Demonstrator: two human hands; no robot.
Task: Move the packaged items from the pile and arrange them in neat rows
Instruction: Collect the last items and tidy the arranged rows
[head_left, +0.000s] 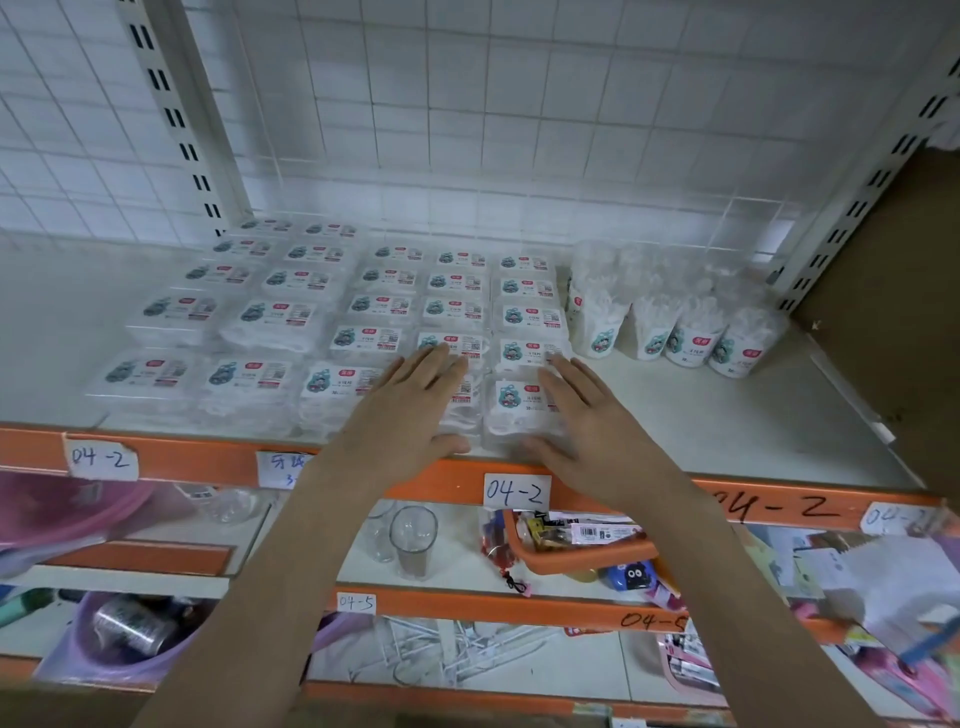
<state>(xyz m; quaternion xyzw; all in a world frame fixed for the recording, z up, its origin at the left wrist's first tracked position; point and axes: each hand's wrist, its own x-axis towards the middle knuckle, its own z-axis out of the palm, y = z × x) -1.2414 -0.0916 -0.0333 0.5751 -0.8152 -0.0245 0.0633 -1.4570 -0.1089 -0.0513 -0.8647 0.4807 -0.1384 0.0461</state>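
White plastic packets (363, 306), each with a cartoon label, lie in neat rows across the pale shelf (727, 415), stretching away beyond the fingertips of both hands. The left hand (410, 405) rests flat, fingers straight and spread, on a front-row packet (462, 410) at the shelf's orange edge (208, 457); it grasps nothing. Just beside it, the right hand (576, 415) lies equally flat and unclenched on the neighbouring packet (514, 410) (thumbs nearly meet at the front edge). Clear tubs (691, 332) stand in a cluster beyond and to the right of the right hand.
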